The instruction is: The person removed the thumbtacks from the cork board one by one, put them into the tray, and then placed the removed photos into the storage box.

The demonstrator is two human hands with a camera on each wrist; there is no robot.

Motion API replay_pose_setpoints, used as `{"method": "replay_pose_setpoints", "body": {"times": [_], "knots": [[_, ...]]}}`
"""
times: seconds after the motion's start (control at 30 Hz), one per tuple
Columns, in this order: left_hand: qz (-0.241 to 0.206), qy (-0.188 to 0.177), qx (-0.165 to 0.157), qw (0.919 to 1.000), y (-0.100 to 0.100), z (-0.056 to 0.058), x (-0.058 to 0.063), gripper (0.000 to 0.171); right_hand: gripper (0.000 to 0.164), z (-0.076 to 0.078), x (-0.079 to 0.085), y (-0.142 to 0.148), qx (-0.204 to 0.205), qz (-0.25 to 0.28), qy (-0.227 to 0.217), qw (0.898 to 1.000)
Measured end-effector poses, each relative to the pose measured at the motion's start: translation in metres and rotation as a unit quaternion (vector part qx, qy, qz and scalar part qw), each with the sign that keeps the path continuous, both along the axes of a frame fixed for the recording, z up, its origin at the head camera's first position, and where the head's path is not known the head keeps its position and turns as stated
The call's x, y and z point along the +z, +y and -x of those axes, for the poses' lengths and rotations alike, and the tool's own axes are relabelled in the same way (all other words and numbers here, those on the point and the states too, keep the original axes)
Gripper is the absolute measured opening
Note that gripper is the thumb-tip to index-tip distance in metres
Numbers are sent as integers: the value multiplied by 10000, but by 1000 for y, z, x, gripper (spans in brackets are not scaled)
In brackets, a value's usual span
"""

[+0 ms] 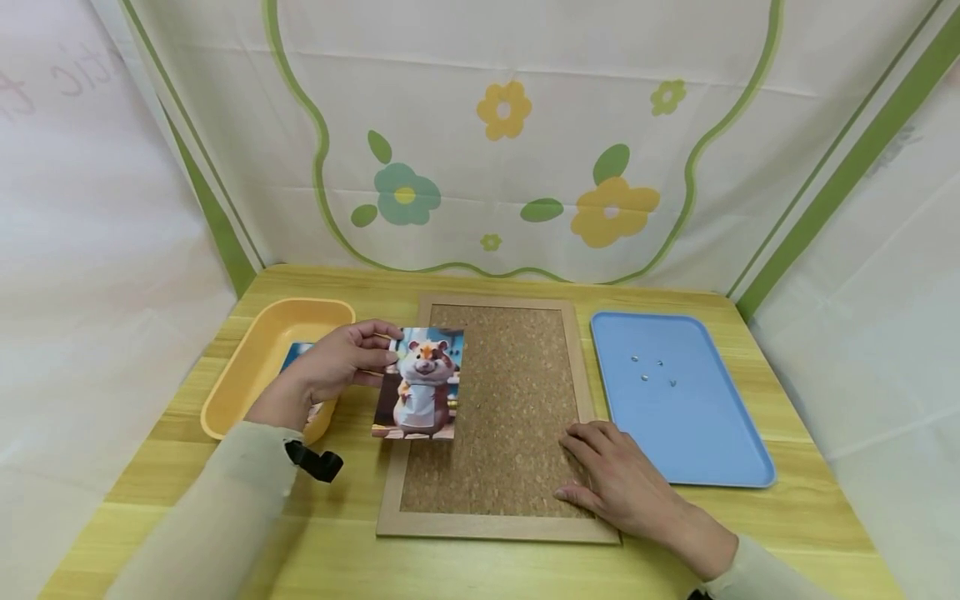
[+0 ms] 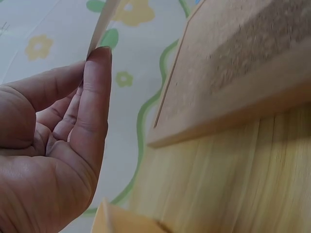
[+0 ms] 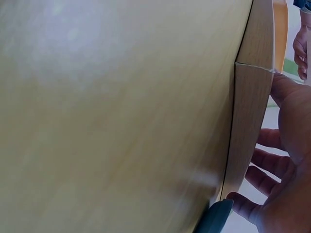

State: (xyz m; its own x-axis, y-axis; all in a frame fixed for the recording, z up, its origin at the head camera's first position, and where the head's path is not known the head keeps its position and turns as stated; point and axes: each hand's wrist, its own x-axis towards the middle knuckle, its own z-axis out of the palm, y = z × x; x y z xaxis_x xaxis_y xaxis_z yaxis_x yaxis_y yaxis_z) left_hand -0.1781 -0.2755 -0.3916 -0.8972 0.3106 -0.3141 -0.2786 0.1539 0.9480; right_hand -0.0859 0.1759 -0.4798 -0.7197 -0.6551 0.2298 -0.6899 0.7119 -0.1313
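A picture card (image 1: 420,383) of a hamster in an apron is pinched by its left edge between the thumb and fingers of my left hand (image 1: 347,360). It overlaps the left side of the wood-framed cork board (image 1: 517,400) in the head view. In the left wrist view the card (image 2: 101,26) shows almost edge-on above the fingertips. My right hand (image 1: 621,479) rests on the board's lower right edge, fingers relaxed over the frame. Seen from the right wrist, the fingers lie along the frame's side (image 3: 250,111).
To the left stands a yellow bin (image 1: 232,387) with more cards (image 1: 295,357) in it, partly hidden by my left arm. A blue tray (image 1: 705,433) lies right of the board, with several small shiny pins (image 1: 645,378) on it. A printed curtain (image 1: 450,75) closes off the back.
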Motion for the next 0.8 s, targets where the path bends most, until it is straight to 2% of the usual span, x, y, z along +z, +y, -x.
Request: {"method": "replay_pose_setpoints", "body": {"times": [0.2,0.47,0.8], "knots": [[179,98,-32,9998,-22,-4,3,32,68,0,0,0,-17,-22,2,10000],[34,134,189,9997,-58,-10,16,28,69,1,-1,0,-24,-99,31,9999],[212,165,310,9992,-103,-12,24,25,70,0,-2,0,67,-198,130,9997]]}}
